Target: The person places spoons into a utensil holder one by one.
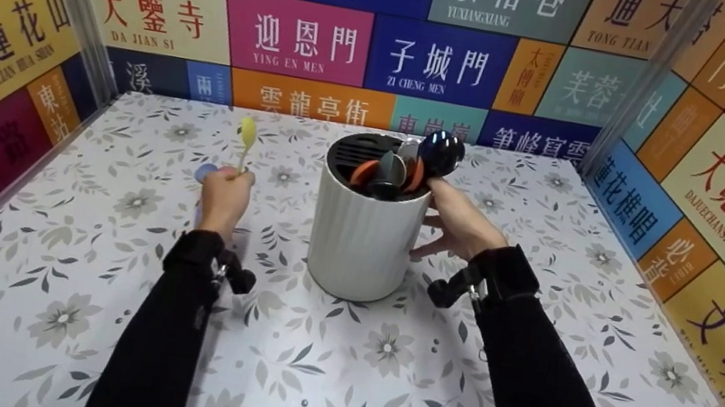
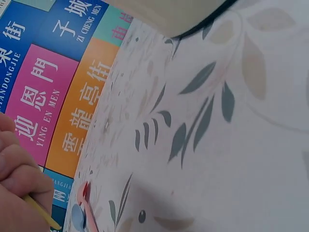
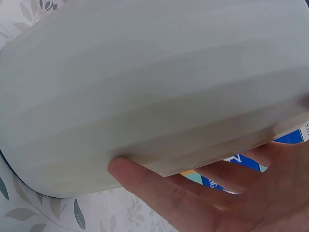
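In the head view my left hand [image 1: 225, 198] grips a yellow spoon [image 1: 247, 132] by its handle, bowl end up. The handle's lower tip pokes out under the curled fingers in the left wrist view. A white ribbed utensil holder [image 1: 363, 244] stands upright right of that hand, with a black slotted top [image 1: 360, 152]. My right hand [image 1: 463, 225] rests against the holder's right side, fingers spread along its wall in the right wrist view. Out of the holder rise a shiny black ladle [image 1: 442, 152] and orange-edged and grey utensils [image 1: 392, 168].
Behind my left hand, a blue spoon [image 2: 78, 216] and a pink fork-like utensil [image 2: 87, 205] lie on the flower-patterned table [image 1: 274, 367]. Panels with large printed characters [image 1: 294, 39] wall in the back and both sides.
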Tool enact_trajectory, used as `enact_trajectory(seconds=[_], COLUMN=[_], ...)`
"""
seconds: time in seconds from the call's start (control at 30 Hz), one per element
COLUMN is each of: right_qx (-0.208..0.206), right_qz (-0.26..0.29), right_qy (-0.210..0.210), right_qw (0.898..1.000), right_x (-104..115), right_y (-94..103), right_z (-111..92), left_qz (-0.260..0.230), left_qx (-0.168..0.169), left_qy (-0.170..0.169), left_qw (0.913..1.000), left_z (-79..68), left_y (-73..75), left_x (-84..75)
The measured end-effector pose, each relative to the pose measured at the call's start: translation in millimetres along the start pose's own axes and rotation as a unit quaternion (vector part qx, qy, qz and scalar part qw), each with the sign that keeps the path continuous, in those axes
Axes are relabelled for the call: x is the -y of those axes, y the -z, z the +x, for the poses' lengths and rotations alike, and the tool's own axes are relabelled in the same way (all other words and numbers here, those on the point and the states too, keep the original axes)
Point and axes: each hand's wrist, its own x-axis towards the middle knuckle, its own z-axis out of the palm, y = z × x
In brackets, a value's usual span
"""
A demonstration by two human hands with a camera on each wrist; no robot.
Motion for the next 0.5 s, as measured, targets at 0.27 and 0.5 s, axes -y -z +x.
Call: enact_trajectory(seconds=[0.27, 0.5], right_qx=[0.005, 0.004], right_qz=[0.001, -0.001], right_qy=[0.004, 0.004], right_qw=[1.000, 1.000], right_x=[-0.6, -1.3], right_y=[-0.1, 0.1], right_z=[0.3, 0.4], left_qz=[-0.154, -0.249], left_qx=[0.046, 0.116], left_qy=[-0.027, -0.024], left_qw=[0.9866, 0.9611], left_z=[-6.8, -18.1], left_y=[-12.9, -22.9], left_x=[-25.9, -54.2])
